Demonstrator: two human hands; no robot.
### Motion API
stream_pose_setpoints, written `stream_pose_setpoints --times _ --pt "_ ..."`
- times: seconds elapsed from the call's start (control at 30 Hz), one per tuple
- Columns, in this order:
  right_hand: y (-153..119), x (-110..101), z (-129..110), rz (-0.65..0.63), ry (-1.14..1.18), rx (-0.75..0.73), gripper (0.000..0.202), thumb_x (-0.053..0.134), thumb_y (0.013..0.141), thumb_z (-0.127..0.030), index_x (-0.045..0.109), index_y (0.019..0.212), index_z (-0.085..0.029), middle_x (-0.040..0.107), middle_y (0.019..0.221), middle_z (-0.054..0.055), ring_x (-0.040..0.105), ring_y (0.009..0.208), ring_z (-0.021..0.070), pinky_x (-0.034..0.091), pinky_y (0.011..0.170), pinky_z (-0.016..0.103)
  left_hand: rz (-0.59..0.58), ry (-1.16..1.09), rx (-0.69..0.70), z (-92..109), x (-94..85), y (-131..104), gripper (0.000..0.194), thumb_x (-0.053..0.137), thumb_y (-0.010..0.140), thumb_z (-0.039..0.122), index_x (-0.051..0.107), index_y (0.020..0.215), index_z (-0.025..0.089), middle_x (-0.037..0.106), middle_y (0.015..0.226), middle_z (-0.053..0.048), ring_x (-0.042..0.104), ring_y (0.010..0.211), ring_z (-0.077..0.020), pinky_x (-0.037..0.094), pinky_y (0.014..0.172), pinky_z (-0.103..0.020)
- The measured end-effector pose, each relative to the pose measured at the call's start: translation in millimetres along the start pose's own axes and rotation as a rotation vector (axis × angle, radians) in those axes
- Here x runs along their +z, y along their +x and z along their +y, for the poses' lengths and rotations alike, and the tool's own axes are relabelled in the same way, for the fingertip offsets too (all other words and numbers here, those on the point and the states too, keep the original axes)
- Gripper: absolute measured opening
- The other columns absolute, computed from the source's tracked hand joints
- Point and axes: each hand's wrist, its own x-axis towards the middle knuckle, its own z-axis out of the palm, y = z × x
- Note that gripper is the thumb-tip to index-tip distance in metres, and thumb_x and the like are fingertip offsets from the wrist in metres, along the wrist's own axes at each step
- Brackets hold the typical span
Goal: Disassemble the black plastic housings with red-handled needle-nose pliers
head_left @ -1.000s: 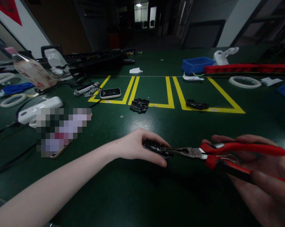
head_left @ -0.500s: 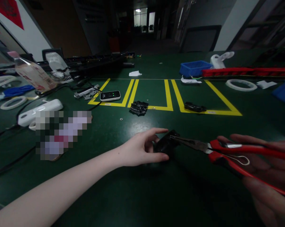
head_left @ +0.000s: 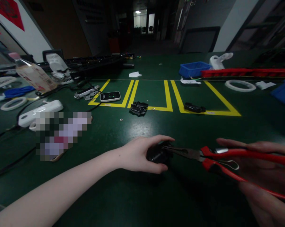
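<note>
My left hand [head_left: 142, 154] is curled round a black part [head_left: 158, 153] low over the green table, thumb below it and fingers above. From the right, the long jaws of red-handled pliers [head_left: 204, 155] reach the top right end of that part; whether they grip it is too dark to tell. The plier handles lie in my right hand [head_left: 263, 167], which is closed round them at the right edge. Farther back, a black piece [head_left: 139, 108] rests by the middle yellow tape frame, and another black piece [head_left: 194, 107] lies on the right tape frame.
A black device with green lights [head_left: 110, 96] sits at the left tape frame. Behind on the right are a blue bin [head_left: 194, 69], a red strip [head_left: 227, 73] and a tape roll [head_left: 240, 85]. Left are a bottle [head_left: 35, 75], a white power strip [head_left: 40, 113] and cables.
My left hand has turned slightly, and the black part has shifted a little left and down. The plier jaws have moved left and down with it.
</note>
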Motion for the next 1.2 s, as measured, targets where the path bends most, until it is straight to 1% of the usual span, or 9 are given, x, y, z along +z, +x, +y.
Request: stream_pose_setpoints --times 0.07,0.1,0.23,0.33,0.43,0.57,0.77,1.0,1.2 --pt "3.4 0.9 0.2 0.004 -0.091 -0.092 0.057 0.086 0.053 -0.032 0.065 0.105 -0.039 0.073 0.115 0.000 0.066 0.114 0.0304 0.056 0.094 0.038 -0.027 -0.054 -0.004 -0.2 -1.7 -0.9 0.071 0.073 0.082 0.030 0.043 0.146 0.023 0.068 0.113 -0.006 0.064 0.086 -0.0187 0.049 0.072 -0.028" --pt "5.0 1.0 0.7 0.010 -0.105 -0.091 0.053 0.084 0.057 -0.036 0.065 0.107 -0.039 0.073 0.113 0.001 0.067 0.113 0.0298 0.057 0.092 0.037 -0.039 -0.078 -0.002 -0.8 -2.6 -1.5 0.069 0.072 0.083 0.028 0.044 0.146 0.023 0.066 0.119 -0.007 0.064 0.094 -0.0202 0.050 0.078 -0.030" --pt "9.2 -0.9 4.6 0.034 -0.030 0.120 0.043 0.080 0.063 -0.041 0.067 0.104 -0.037 0.072 0.122 0.001 0.062 0.121 0.0301 0.057 0.090 0.036 -0.063 -0.116 -0.004 -4.0 -6.5 -3.4 0.062 0.070 0.083 0.023 0.051 0.142 0.024 0.060 0.135 -0.009 0.058 0.118 -0.0284 0.048 0.096 -0.039" --pt "10.3 -3.0 7.9 0.033 0.023 0.212 0.039 0.079 0.064 -0.042 0.067 0.100 -0.036 0.070 0.127 0.002 0.062 0.121 0.0325 0.059 0.087 0.039 -0.087 -0.149 -0.023 -4.6 -8.2 -3.6 0.059 0.071 0.083 0.025 0.054 0.140 0.024 0.063 0.131 -0.008 0.060 0.115 -0.0284 0.049 0.094 -0.039" --pt "10.7 -3.5 9.1 0.045 0.063 0.234 0.036 0.077 0.066 -0.042 0.068 0.101 -0.038 0.070 0.126 0.001 0.064 0.119 0.0311 0.058 0.087 0.039 -0.098 -0.185 -0.021 -3.7 -9.2 -2.9 0.052 0.074 0.082 0.031 0.061 0.133 0.022 0.067 0.120 -0.007 0.064 0.105 -0.0249 0.051 0.088 -0.035" --pt "11.2 0.6 6.3 0.058 0.080 0.264 0.038 0.078 0.066 -0.046 0.069 0.102 -0.035 0.073 0.121 0.004 0.066 0.116 0.0306 0.058 0.087 0.036 -0.108 -0.223 -0.013 -3.9 -10.5 -2.6 0.047 0.076 0.082 0.034 0.067 0.126 0.020 0.072 0.110 -0.006 0.066 0.098 -0.0223 0.051 0.084 -0.032" --pt "12.0 7.5 3.3 0.044 0.104 0.319 0.048 0.082 0.058 -0.046 0.071 0.102 -0.031 0.072 0.122 0.006 0.067 0.113 0.0313 0.058 0.085 0.034 -0.112 -0.285 -0.009 -6.7 -12.4 -2.8 0.052 0.079 0.079 0.032 0.066 0.128 0.022 0.073 0.114 -0.007 0.066 0.100 -0.0224 0.051 0.087 -0.034" --pt "12.4 7.7 2.3 0.040 0.100 0.343 0.053 0.078 0.062 -0.048 0.071 0.111 -0.029 0.069 0.128 0.007 0.063 0.119 0.0320 0.057 0.089 0.034 -0.140 -0.358 -0.011 -7.4 -12.9 -1.7 0.053 0.080 0.079 0.030 0.066 0.129 0.021 0.073 0.111 -0.007 0.068 0.091 -0.0177 0.052 0.081 -0.028" --pt "16.7 14.1 -1.1 0.081 0.125 0.451 0.075 0.088 0.042 -0.043 0.071 0.113 -0.027 0.069 0.128 0.010 0.060 0.123 0.0363 0.055 0.093 0.039 -0.166 -0.425 -0.046 -8.8 -13.8 -2.7 0.053 0.080 0.078 0.030 0.066 0.128 0.020 0.073 0.109 -0.007 0.068 0.090 -0.0176 0.053 0.082 -0.029"
